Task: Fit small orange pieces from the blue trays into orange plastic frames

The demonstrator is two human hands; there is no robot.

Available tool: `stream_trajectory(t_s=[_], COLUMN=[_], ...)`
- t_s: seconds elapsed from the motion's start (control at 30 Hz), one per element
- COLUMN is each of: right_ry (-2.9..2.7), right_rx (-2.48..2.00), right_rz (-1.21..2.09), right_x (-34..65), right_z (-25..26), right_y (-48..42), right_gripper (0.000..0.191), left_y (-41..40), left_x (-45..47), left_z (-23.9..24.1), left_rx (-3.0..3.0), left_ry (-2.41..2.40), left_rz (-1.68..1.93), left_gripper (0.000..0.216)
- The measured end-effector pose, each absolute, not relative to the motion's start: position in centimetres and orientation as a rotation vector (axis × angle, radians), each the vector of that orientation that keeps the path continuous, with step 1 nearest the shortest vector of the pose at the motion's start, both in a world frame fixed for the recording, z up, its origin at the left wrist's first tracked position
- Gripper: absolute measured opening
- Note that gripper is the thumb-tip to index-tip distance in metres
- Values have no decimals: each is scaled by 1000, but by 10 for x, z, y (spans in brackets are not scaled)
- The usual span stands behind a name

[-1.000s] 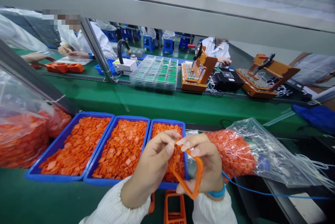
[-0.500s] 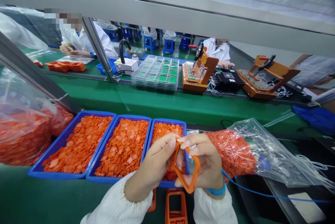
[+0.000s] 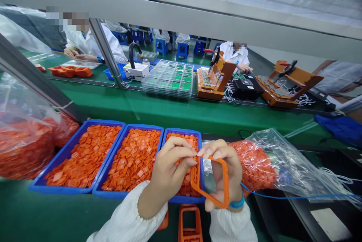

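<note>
Orange frame (image 3: 226, 181) is sitting clamped in right hand (image 3: 233, 164), steadiness helping; left hand (image 3: 171, 170) is meeting its upper corner, grip unclear.

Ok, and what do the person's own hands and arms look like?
Left hand and right hand are gloveless; white sleeves gather at the wrists. A blue band circles the right wrist, a thin blue cord beside it.

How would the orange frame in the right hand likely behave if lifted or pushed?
The orange frame is probably light: a thin rim around a large opening. It seems fairly stiff, showing no visible sag in the right hand. Its long straight sides suggest it would slide rather than roll.
</note>
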State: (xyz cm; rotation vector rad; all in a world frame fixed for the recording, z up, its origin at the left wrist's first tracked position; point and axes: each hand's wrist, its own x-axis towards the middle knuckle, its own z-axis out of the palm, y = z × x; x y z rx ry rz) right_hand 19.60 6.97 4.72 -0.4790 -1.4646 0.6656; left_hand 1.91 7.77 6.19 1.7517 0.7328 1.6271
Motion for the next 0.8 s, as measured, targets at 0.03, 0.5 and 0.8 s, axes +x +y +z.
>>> stream_trajectory(t_s=[0.03, 0.5, 0.8], right_ry=[-1451, -1401, -1604], right_rx=[-470, -392, -378], right_rz=[680, 773, 779], right_x=[195, 196, 203], right_z=[47, 42, 50], right_y=[70, 70, 70], right_gripper=[97, 97, 98], left_y=[79, 78, 84], left_x=[17, 5, 1], left_z=[62, 81, 71], left_rx=[1735, 1693, 1436], left_ry=[710, 644, 627], left_rz=[1670, 1376, 1202], left_gripper=[6, 21, 31])
